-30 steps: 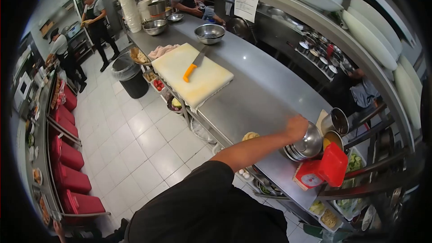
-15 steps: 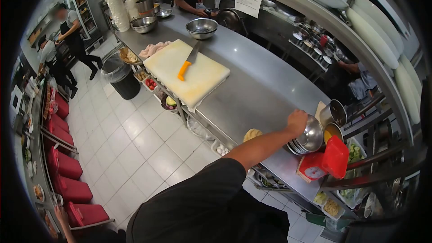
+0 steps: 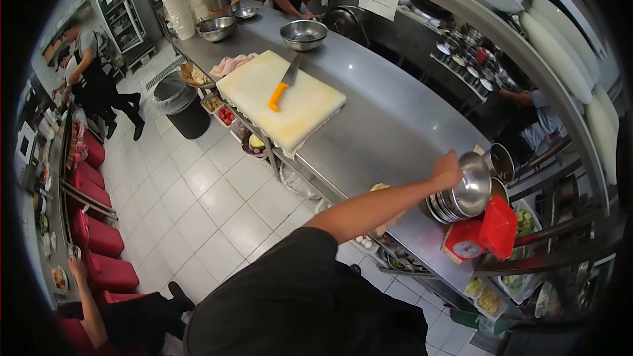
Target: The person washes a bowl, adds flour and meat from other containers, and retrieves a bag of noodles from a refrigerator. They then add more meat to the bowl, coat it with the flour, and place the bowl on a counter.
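Note:
My left hand (image 3: 447, 171) reaches across the steel counter, with its fingers closed on the rim of a shiny metal mixing bowl (image 3: 473, 184). That bowl is tilted on its side against a stack of similar metal bowls (image 3: 436, 208). Just beyond stands a tall steel pot (image 3: 499, 161). Close to the stack on the near side is a red kitchen scale (image 3: 465, 240) with a red tray (image 3: 498, 227). My right hand is outside the view.
A white cutting board (image 3: 264, 109) bears an orange-handled knife (image 3: 279, 94). Another metal bowl (image 3: 303, 34) sits behind it. A black bin (image 3: 181, 109) stands on the tiled floor. Co-workers are at the left and behind the counter; a seated person's arm (image 3: 86, 290) shows lower left.
The view has shifted, moving the counter slightly right. My left hand keeps its hold on the bowl, which now sits slightly apart from the stack. More of the seated person shows.

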`<act>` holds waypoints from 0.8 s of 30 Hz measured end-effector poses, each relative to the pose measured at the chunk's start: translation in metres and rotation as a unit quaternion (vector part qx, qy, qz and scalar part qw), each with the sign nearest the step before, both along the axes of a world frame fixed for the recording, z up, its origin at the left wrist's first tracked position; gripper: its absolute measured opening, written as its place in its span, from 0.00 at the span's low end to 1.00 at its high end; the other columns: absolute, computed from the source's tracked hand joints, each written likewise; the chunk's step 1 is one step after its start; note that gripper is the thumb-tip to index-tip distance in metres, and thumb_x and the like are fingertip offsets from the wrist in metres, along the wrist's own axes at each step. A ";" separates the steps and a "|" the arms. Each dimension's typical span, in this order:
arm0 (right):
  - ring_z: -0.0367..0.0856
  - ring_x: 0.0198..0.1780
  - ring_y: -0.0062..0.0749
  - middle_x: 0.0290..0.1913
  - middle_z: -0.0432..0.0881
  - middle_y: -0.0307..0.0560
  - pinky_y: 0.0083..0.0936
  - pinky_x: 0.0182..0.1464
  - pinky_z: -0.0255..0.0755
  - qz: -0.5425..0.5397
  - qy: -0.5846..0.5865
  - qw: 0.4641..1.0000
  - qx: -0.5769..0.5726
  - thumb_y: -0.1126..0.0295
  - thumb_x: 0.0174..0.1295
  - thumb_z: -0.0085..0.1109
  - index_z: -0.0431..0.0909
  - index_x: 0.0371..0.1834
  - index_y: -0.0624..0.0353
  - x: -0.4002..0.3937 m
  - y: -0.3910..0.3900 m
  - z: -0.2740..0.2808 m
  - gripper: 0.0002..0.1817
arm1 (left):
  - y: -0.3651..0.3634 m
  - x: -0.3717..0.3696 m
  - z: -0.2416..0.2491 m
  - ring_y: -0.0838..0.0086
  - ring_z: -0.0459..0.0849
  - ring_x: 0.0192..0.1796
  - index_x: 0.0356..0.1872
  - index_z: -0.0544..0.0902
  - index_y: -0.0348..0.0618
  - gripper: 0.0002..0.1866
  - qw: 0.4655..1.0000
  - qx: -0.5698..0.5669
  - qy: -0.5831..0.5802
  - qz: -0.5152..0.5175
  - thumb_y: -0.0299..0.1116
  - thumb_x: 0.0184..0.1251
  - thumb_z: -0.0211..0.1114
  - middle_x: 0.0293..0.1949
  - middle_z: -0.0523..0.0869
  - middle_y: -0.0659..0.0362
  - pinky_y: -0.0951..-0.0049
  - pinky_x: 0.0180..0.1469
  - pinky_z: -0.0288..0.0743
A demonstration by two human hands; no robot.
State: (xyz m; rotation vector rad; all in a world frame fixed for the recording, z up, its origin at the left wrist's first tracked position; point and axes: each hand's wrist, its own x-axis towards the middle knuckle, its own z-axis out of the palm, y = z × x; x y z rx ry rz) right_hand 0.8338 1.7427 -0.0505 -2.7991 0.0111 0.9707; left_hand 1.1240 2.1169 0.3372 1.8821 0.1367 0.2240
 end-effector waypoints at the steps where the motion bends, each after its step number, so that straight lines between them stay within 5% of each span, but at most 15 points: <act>1: 0.86 0.32 0.37 0.30 0.86 0.46 0.40 0.32 0.78 0.000 0.000 1.000 -0.004 0.60 0.49 0.57 0.86 0.24 0.43 -0.003 -0.001 -0.001 0.08 | 0.014 -0.014 0.008 0.52 0.85 0.33 0.45 0.73 0.28 0.16 0.999 -0.046 0.007 -0.025 0.23 0.53 0.60 0.36 0.82 0.40 0.57 0.36 0.80; 4: 0.86 0.31 0.37 0.30 0.86 0.46 0.39 0.32 0.78 0.007 -0.001 1.000 -0.018 0.60 0.49 0.57 0.86 0.24 0.43 -0.008 0.001 -0.009 0.08 | 0.055 -0.057 0.018 0.67 0.82 0.25 0.35 0.69 0.37 0.10 0.978 -0.201 0.003 -0.065 0.22 0.53 0.61 0.29 0.77 0.53 0.68 0.23 0.80; 11: 0.86 0.31 0.36 0.30 0.86 0.46 0.39 0.31 0.77 0.204 -0.031 0.964 -0.168 0.60 0.49 0.57 0.86 0.24 0.43 -0.032 -0.019 -0.063 0.08 | 0.118 -0.162 0.000 0.72 0.83 0.26 0.35 0.68 0.38 0.13 0.959 -0.259 0.089 -0.073 0.22 0.55 0.66 0.29 0.77 0.57 0.72 0.26 0.83; 15: 0.84 0.27 0.32 0.25 0.85 0.42 0.34 0.26 0.74 0.253 -0.141 0.951 -0.112 0.61 0.51 0.58 0.86 0.24 0.49 -0.036 -0.021 -0.056 0.09 | 0.107 -0.195 -0.008 0.70 0.84 0.27 0.37 0.68 0.37 0.13 0.930 -0.312 0.149 -0.126 0.21 0.57 0.65 0.31 0.77 0.56 0.73 0.28 0.85; 18: 0.79 0.18 0.27 0.17 0.80 0.43 0.28 0.17 0.69 0.207 -0.220 0.947 0.107 0.67 0.56 0.58 0.84 0.24 0.56 -0.029 0.004 0.004 0.08 | 0.085 -0.204 -0.023 0.70 0.84 0.29 0.39 0.68 0.36 0.14 0.912 -0.318 0.188 -0.177 0.22 0.58 0.65 0.34 0.77 0.54 0.72 0.28 0.85; 19: 0.78 0.18 0.27 0.17 0.80 0.44 0.27 0.16 0.69 -0.105 -0.043 0.964 0.239 0.69 0.57 0.57 0.84 0.24 0.56 -0.028 0.020 0.021 0.08 | 0.074 -0.206 -0.035 0.70 0.84 0.30 0.39 0.68 0.36 0.14 0.909 -0.316 0.192 -0.192 0.22 0.57 0.65 0.35 0.76 0.54 0.71 0.27 0.85; 20: 0.78 0.17 0.26 0.18 0.80 0.45 0.26 0.15 0.69 -0.456 0.007 0.829 0.323 0.70 0.58 0.57 0.84 0.25 0.56 -0.029 0.035 0.036 0.08 | 0.064 -0.209 -0.044 0.70 0.83 0.30 0.39 0.68 0.36 0.14 0.907 -0.316 0.193 -0.203 0.22 0.56 0.65 0.36 0.75 0.53 0.71 0.27 0.85; 21: 0.79 0.18 0.27 0.18 0.81 0.46 0.26 0.16 0.70 -0.549 -0.010 0.764 0.338 0.70 0.57 0.56 0.84 0.25 0.56 -0.026 0.041 0.042 0.08 | 0.056 -0.212 -0.043 0.71 0.84 0.33 0.40 0.68 0.37 0.14 0.900 -0.310 0.213 -0.222 0.22 0.58 0.65 0.38 0.75 0.55 0.74 0.29 0.84; 24: 0.80 0.20 0.28 0.21 0.82 0.47 0.27 0.19 0.72 -0.449 -0.050 0.843 0.290 0.70 0.57 0.56 0.85 0.26 0.57 -0.035 0.043 0.050 0.08 | 0.028 -0.219 -0.051 0.71 0.83 0.35 0.40 0.69 0.38 0.14 0.880 -0.313 0.237 -0.266 0.23 0.58 0.66 0.42 0.73 0.56 0.74 0.29 0.84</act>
